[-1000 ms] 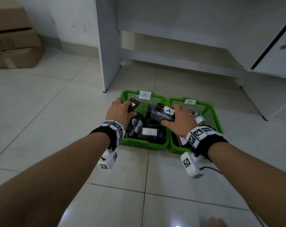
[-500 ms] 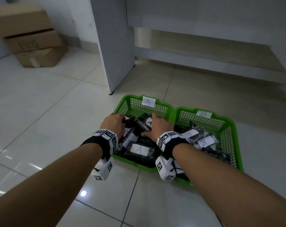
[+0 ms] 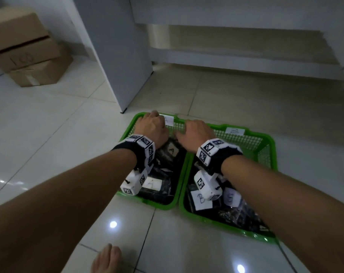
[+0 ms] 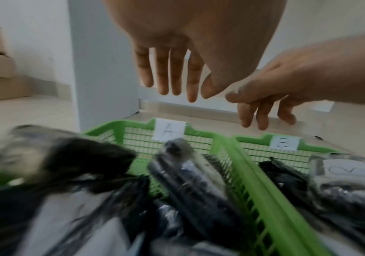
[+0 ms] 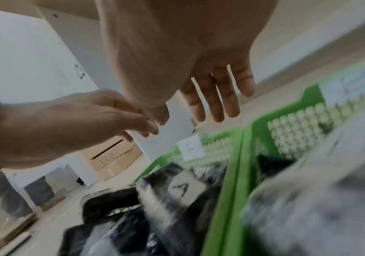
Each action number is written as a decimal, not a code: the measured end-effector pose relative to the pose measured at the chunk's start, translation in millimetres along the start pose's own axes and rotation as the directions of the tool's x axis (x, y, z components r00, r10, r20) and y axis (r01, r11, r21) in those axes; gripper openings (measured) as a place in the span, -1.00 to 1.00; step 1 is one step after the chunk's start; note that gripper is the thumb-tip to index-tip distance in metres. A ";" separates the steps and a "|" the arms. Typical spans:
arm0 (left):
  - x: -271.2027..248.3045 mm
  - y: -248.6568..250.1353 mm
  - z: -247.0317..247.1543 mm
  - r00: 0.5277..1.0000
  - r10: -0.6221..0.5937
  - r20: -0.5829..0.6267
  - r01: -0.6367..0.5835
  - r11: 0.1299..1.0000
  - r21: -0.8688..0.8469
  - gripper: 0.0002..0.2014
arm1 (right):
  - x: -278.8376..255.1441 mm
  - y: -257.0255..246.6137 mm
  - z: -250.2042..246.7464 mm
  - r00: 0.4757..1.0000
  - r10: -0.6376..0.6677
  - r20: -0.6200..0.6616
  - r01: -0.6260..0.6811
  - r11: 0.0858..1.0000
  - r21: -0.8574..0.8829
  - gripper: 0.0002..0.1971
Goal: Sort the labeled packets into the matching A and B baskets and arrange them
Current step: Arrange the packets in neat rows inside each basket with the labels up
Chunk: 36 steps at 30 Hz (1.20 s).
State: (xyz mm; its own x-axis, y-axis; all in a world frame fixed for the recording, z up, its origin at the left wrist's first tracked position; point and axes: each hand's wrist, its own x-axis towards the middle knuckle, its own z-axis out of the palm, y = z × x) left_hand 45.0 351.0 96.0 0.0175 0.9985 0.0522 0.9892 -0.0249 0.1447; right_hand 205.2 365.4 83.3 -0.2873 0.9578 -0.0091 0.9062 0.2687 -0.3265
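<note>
Two baskets: green A basket (image 3: 131,131) on your left and green B basket (image 3: 269,154) on your right sit touching side by side on the tiled floor, each with its paper letter on the far wall
Packets: dark A-labeled packets (image 3: 172,151) lie in the A basket, B-labeled packets (image 3: 201,200) in the B basket; none shows on the floor
Change: a second ago your right hand carried an A packet over the B basket and your left held a dark one; now both packets are down in the A basket
Left hand: your left hand (image 3: 152,128) hangs over the far end of the A basket, fingers straight, holding nothing
Right hand: your right hand (image 3: 195,133) is above the shared rims, fingers loose and spread, also let go
Meaning: sorting looks finished, judging by the labels you can read; what remains is tidying the heaped A pile
Around: cardboard boxes (image 3: 27,56) stand well apart at far left, a white cabinet panel (image 3: 116,56) just behind the baskets
</note>
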 end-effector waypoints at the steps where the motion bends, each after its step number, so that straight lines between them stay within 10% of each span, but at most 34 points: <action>1: 5.7 11.3 2.7 0.999 0.053 0.004 -0.053 0.997 -0.059 -0.71 | -2.3 9.6 -12.2 1.000 -0.002 0.018 0.003 1.000 -0.027 -0.58; 8: 2.8 96.2 44.9 0.888 0.408 0.211 -0.326 0.884 -0.335 -0.81 | -53.6 96.5 -46.1 0.978 0.135 0.161 -0.114 0.985 -0.132 -0.82; 14: -5.6 117.1 75.5 0.866 0.330 0.376 -0.200 0.918 -0.344 -0.42 | -99.1 139.5 -22.7 0.896 0.331 0.294 -0.362 0.930 0.056 -0.44; 19: 12.4 118.6 61.0 0.788 0.392 0.475 -0.328 0.920 -0.214 -0.26 | -111.7 139.8 -6.5 0.875 0.384 0.295 -0.459 0.852 0.253 -0.20; 29: 58.3 143.5 16.4 0.606 0.669 0.430 -0.706 0.702 -0.097 -0.07 | -96.5 134.3 -44.7 0.777 0.557 0.295 -0.611 0.552 0.567 -0.76; 36: 49.0 123.9 37.2 0.788 0.505 0.352 -0.381 0.850 -0.365 -0.12 | -101.8 145.4 -55.5 0.787 0.559 0.262 -0.542 0.423 0.726 -0.54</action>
State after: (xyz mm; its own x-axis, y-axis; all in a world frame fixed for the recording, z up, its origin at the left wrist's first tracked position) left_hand 173.9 398.7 79.7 0.5642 0.7917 -0.2342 0.7806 -0.4192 0.4636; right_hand 383.4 312.7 89.3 0.1988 0.8770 -0.4375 0.3134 -0.4799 -0.8195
